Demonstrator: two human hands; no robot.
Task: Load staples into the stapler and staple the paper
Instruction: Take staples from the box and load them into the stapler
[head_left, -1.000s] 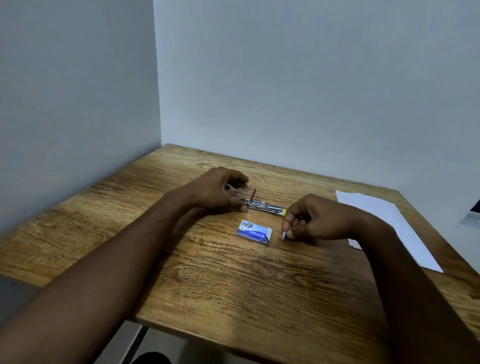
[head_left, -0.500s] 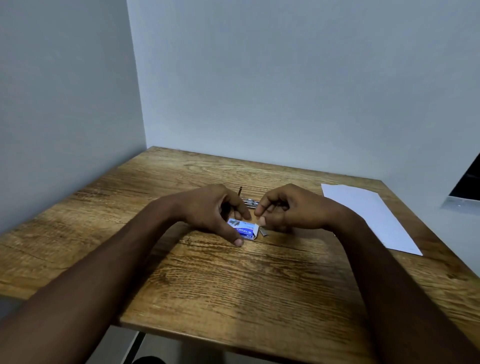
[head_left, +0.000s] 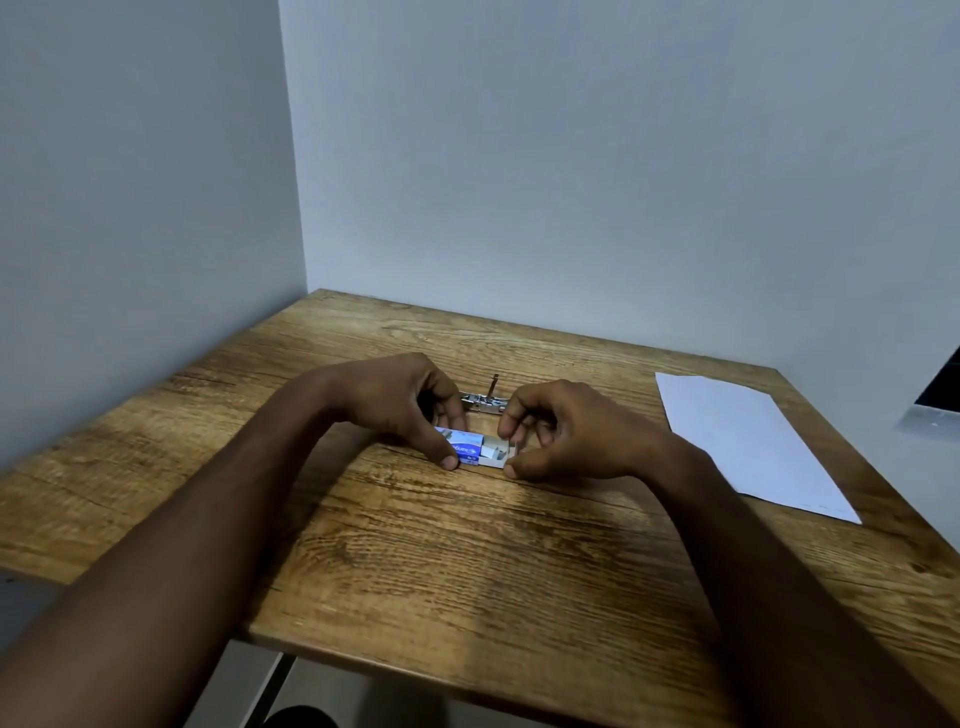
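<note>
— Head view: staple box mid-counter, pinched by left hand; tray slid out rightward.
— Right hand?
— Curled at tray end, fingertips pinching. Stapler just beyond; paper far right.

Wooden table in a plain room corner
Two pale grey walls meet at far left; floor shows below the near edge

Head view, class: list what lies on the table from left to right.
Left hand → blue staple box → its pulled-out inner tray → right hand → white paper. The stapler, behind both hands, is left out.
</note>
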